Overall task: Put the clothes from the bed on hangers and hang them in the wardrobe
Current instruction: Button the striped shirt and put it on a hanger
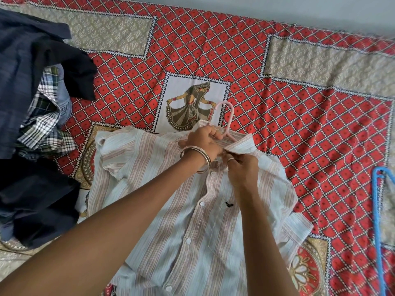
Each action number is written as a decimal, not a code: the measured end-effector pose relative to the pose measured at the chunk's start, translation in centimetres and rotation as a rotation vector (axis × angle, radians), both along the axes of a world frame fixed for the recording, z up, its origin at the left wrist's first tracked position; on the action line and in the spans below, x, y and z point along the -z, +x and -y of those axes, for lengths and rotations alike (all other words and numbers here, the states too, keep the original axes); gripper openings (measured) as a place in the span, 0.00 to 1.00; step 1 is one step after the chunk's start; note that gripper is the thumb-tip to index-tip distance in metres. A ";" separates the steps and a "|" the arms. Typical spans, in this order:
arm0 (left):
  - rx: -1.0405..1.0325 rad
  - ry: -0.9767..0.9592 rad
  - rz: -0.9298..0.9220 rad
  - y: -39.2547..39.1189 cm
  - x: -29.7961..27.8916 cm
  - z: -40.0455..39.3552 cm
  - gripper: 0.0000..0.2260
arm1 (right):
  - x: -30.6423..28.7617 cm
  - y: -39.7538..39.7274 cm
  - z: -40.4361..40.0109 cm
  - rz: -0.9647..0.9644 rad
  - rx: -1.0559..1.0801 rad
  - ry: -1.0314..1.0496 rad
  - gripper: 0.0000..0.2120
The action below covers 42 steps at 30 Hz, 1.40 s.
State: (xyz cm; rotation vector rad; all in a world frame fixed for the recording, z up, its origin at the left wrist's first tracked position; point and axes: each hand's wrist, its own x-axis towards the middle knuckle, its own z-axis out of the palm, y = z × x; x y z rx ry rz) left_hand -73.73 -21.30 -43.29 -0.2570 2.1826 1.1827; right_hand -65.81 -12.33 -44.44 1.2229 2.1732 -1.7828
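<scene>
Fingers of the left hand [201, 140] curl round the collar of the striped shirt [192, 221] and the neck of the pink hanger [227, 116], while the right hand [240, 167] pinches the collar just beside it. The shirt lies buttoned, front up, on the red patterned bedspread [299, 124], with a pile of dark and checked clothes [36, 99] at the left and a blue hanger [377, 221] at the right edge

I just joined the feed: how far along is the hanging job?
Done: nothing visibly hung; no wardrobe in view. In hand: the striped shirt lies on the bed with the pink hanger at its collar, gripped by left hand and right hand. Left: the dark clothes pile; a blue hanger waits.
</scene>
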 end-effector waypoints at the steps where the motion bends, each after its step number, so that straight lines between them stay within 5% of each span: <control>1: -0.038 0.035 0.042 -0.2 -0.1 0.1 0.13 | 0.1 0.1 0.0 -0.019 -0.024 -0.010 0.11; 5: -0.107 0.180 0.245 -1.3 -1.2 0.6 0.12 | -0.4 0.2 -0.4 -0.149 -0.105 -0.167 0.13; 9: 0.119 0.169 0.166 -1.9 -1.5 0.7 0.11 | -0.6 0.6 -0.9 -0.206 -0.178 -0.334 0.08; 20: 0.434 0.141 -0.006 -1.2 0.8 1.4 0.12 | -0.6 0.0 -1.3 0.023 -0.260 0.207 0.05; 23: 0.402 0.041 -0.326 -0.8 2.1 2.3 0.10 | -1.3 -0.8 -1.7 0.107 -0.276 0.297 0.07; 26: 0.304 -0.147 -0.536 -1.8 2.7 4.9 0.26 | -2.8 -1.6 -2.3 0.061 -0.114 0.535 0.14; 28: 0.410 -0.375 -0.484 -3.1 2.6 7.1 0.32 | -3.8 -2.8 -2.6 -0.127 0.060 0.682 0.11; 30: 0.633 -0.576 -0.322 -3.9 2.6 8.9 0.28 | -3.2 -4.9 -2.9 -0.153 -0.026 0.750 0.06; 34: 0.833 -0.734 -0.266 -4.1 1.6 10.6 0.32 | 0.5 -8.6 -2.4 0.173 -0.498 0.601 0.23; 37: 0.880 -0.902 -0.210 -4.3 1.3 11.6 0.36 | 1.6 -9.2 -1.7 0.305 -0.500 0.606 0.27; 42: 0.804 -0.914 -0.142 -4.8 1.3 13.8 0.34 | 0.7 -9.4 -2.8 0.276 -0.343 0.351 0.08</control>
